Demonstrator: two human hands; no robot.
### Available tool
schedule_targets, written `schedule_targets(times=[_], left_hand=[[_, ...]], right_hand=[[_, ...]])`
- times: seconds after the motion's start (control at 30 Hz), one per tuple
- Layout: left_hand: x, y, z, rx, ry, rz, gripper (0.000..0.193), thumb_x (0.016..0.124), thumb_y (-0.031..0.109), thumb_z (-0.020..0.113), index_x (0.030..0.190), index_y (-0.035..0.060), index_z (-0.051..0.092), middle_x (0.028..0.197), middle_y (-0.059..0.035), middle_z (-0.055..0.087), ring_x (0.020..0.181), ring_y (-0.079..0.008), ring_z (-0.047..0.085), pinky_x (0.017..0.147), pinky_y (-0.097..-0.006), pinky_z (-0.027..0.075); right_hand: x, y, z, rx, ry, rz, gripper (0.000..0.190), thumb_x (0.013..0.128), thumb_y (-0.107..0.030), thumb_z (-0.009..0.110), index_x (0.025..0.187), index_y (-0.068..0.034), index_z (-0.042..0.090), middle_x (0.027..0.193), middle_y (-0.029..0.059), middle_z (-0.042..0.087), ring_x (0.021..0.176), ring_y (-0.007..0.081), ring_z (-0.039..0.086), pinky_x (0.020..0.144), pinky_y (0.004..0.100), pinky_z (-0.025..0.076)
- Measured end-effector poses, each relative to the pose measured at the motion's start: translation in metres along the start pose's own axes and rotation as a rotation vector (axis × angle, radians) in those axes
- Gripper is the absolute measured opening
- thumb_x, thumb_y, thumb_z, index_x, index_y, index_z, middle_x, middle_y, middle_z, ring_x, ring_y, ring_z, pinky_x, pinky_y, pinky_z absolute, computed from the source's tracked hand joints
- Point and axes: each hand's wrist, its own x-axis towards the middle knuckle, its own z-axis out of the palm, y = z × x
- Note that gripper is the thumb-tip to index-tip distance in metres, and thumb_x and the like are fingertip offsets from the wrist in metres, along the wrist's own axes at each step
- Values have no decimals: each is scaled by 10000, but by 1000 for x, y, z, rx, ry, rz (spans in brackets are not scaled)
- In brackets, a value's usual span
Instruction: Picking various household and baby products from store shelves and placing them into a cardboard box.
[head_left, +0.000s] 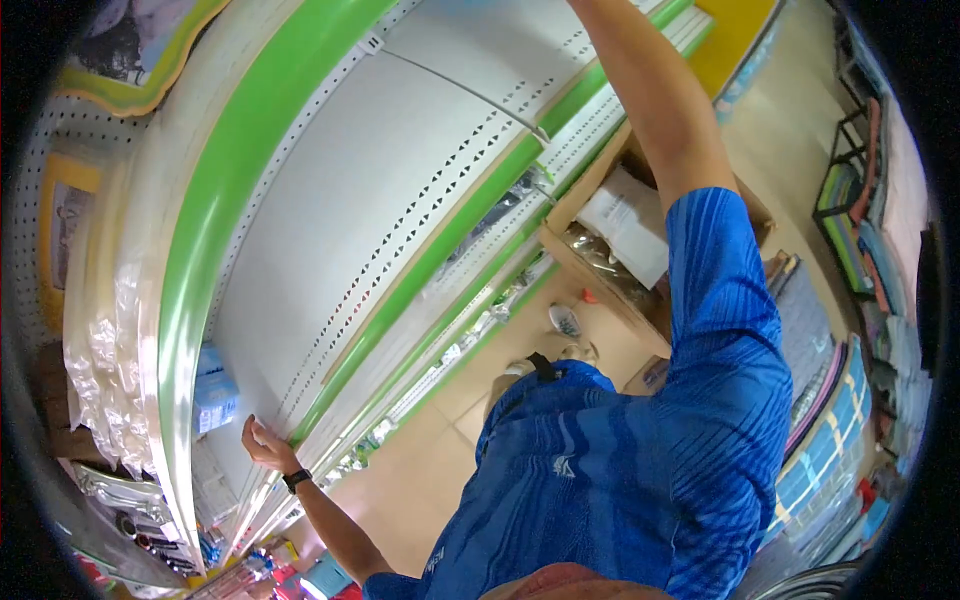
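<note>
My left hand, with a dark band on its wrist, is at the far left end of a white metal shelf with a green front strip. Its fingers are slightly curled and apart, and nothing shows in them. Whether it touches the shelf edge I cannot tell. Close by on the shelf stand light-blue packages. My right arm reaches up past the top of the picture, so the right hand is out of view. A thin wire divider crosses the bare perforated shelf surface. Blurred blue shows at its top edge.
A cardboard box on the right holds a white packet and clear-wrapped goods. Folded textiles are stacked further right, beside a dark rack. Clear plastic packs hang at left. Lower shelves run below, above the tiled floor.
</note>
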Motion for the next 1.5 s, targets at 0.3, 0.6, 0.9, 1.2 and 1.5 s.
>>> schedule_targets(times=[0.3, 0.6, 0.9, 1.2, 1.5], left_hand=[[0, -1, -13, 109, -80, 22, 436, 1032, 343, 520, 1209, -31, 659, 1195, -214, 670, 1115, -389, 609, 1003, -485, 440], [1, -3, -14, 25, -108, -45, 431, 1032, 352, 511, 1156, -21, 689, 1138, -204, 697, 1065, -389, 637, 963, -480, 469], [-7, -9, -15, -16, -96, -62, 443, 1026, 365, 516, 1106, -23, 713, 1077, -197, 720, 980, -355, 675, 892, -447, 516], [-8, 1, -10, -107, -63, -66, 417, 1036, 329, 507, 1064, -31, 716, 1001, -184, 720, 884, -334, 678, 822, -428, 533], [-2, 3, -13, -71, -47, -121, 343, 1006, 270, 550, 1049, -20, 728, 1013, -190, 732, 935, -341, 692, 840, -428, 533]], right_hand=[[17, -76, -10, 225, 18, -288, 629, 909, -517, 584, 1393, -115, 578, 1397, 264, 555, 1325, 517, 455, 1131, 516, 371], [-13, -78, -32, 88, -186, -387, 643, 910, -524, 578, 1432, -149, 549, 1460, 237, 513, 1372, 510, 409, 1160, 500, 338], [-63, -123, -42, -54, -148, -337, 729, 898, -553, 586, 1513, -186, 449, 1551, 211, 427, 1403, 507, 374, 1175, 489, 325], [-100, -150, -39, 59, -180, -345, 755, 876, -458, 678, 1494, -101, 428, 1473, 245, 477, 1327, 484, 452, 1123, 492, 377], [-139, -197, -21, 204, -277, -393, 720, 870, -437, 700, 1452, -77, 474, 1427, 236, 524, 1291, 447, 499, 1090, 473, 409]])
